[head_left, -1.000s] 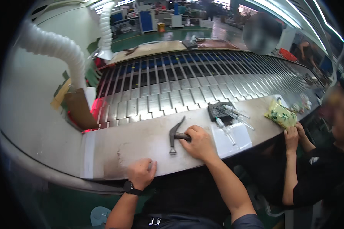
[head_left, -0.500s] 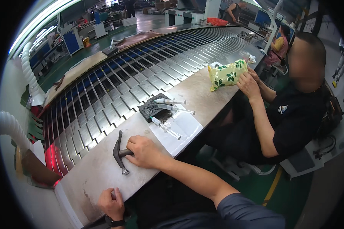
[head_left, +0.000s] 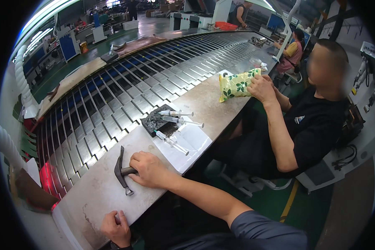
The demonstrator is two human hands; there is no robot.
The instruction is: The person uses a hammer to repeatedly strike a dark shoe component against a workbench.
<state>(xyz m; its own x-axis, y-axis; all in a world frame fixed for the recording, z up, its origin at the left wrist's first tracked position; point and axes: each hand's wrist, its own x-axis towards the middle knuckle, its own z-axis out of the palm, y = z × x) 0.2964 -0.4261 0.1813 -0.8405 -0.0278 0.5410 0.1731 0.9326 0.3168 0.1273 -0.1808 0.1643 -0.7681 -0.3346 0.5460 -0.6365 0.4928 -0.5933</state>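
Note:
My right hand [head_left: 149, 170] is closed round the short dark handle of a hammer [head_left: 121, 177]. The hammer's long, curved metal head lies on the pale worktop [head_left: 108, 196], one end narrowing and the other ending in a blunt face. Close to the front edge of the worktop, my left hand [head_left: 116, 229] rests with its fingers curled and its thumb raised, and no object shows in it. Beyond my right hand, several syringes [head_left: 173, 143] lean on or lie beside a dark speckled block [head_left: 157, 123], with white paper [head_left: 191, 139] under some of them.
A slatted metal conveyor [head_left: 125, 100] runs along the worktop's far side. At the right sits a co-worker [head_left: 275, 137], whose hands hold a yellow-green soft pack with a leaf pattern [head_left: 237, 86]. White ribbed hoses [head_left: 23, 79] hang at the left.
The whole view has shifted slightly, so everything appears a little further left. My right hand keeps its hold on the hammer, and my left hand stays by the worktop's edge.

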